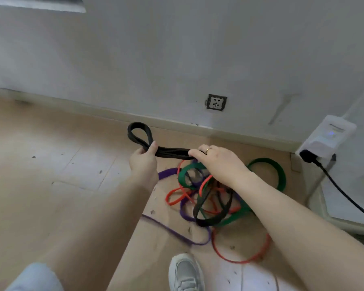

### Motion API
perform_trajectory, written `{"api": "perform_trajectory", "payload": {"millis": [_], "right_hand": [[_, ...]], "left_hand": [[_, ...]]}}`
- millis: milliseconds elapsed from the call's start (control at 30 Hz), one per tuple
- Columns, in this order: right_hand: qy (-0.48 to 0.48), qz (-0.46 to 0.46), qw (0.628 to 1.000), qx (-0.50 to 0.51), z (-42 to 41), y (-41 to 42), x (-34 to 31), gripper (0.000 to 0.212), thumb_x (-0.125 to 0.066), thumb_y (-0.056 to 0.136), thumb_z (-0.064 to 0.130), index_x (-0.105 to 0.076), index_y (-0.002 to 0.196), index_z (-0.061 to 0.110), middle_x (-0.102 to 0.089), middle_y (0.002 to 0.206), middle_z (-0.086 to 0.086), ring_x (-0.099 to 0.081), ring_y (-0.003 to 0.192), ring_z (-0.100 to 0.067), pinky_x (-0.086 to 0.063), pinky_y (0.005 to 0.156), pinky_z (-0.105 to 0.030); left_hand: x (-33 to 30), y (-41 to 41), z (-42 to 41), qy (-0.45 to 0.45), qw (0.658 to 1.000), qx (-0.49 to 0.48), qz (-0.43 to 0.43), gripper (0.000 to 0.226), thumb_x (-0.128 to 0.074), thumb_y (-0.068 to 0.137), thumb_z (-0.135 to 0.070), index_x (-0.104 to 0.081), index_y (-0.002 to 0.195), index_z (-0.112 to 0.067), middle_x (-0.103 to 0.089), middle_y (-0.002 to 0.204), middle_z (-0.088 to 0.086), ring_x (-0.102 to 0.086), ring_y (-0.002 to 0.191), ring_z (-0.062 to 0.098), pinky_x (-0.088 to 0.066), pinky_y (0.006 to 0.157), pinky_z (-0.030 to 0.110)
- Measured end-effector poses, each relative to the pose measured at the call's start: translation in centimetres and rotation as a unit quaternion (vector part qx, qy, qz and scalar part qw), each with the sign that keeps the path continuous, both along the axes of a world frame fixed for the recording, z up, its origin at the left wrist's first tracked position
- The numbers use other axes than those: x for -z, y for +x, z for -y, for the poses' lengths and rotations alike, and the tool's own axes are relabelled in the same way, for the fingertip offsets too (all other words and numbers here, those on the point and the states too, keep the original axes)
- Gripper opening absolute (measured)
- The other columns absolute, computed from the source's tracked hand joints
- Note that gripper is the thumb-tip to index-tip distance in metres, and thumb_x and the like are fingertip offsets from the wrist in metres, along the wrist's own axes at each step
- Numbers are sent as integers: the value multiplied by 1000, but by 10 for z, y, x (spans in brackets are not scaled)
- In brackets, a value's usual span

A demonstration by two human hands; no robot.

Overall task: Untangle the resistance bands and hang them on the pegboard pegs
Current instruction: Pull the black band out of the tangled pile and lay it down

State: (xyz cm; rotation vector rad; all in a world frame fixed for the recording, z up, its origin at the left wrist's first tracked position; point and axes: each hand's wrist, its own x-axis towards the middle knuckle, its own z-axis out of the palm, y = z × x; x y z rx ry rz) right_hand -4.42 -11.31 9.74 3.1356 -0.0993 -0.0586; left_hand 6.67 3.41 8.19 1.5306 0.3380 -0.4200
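A black resistance band (170, 153) is stretched between my two hands above the floor. My left hand (144, 162) grips it near a loop that sticks up to the left. My right hand (216, 162), with a ring on one finger, holds the band's other part. Below my right hand lies a tangled pile on the wooden floor: a green band (280, 175), a red band (242, 259), a purple band (166, 227) and another black band (216, 219), all crossing one another. No pegboard is in view.
A white wall with a socket (216, 102) runs behind the pile. A white device (328, 135) with a black cable (343, 194) stands at the right. My white shoe (185, 271) is near the bottom edge.
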Motion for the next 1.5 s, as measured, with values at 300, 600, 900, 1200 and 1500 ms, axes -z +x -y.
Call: {"api": "perform_trajectory", "payload": {"millis": [300,600,900,1200,1500], "right_hand": [[-38,-67,996,-45,78,187,139,47,-49,87,4,-32,129,16,-59,119,-6,-56,100,-28,-37,72,-34],[33,-103,994,17,28,236,271,51,-37,93,3,-26,142,10,-39,142,-12,-37,125,-30,-35,97,-38],[161,-104,979,66,56,204,248,59,-47,94,36,-21,146,22,-23,153,-4,-31,133,-27,-29,107,-39],[109,-118,934,319,116,92,215,38,-56,88,35,-54,119,14,-60,110,-10,-55,103,-31,-46,82,-39],[225,76,909,342,163,145,208,22,-52,90,10,-66,106,12,-64,106,-12,-58,98,-28,-44,81,-30]], "left_hand": [[159,161,73,4,993,-55,-103,38,-55,93,-23,-54,118,5,-62,83,4,-46,64,22,-45,64,33],[278,233,50,203,965,-97,-135,32,-55,88,-25,-57,111,-5,-64,110,15,-62,98,36,-51,89,46],[271,230,59,428,886,-75,-159,88,-60,84,-47,-18,141,5,-30,142,19,-36,127,28,-31,101,38],[261,156,80,471,779,311,275,53,-48,94,-27,-30,143,-17,-18,154,9,-13,141,30,-12,113,48],[277,142,98,382,744,489,247,73,-46,94,-40,-1,149,-21,11,157,4,10,145,23,-6,118,40]]}}
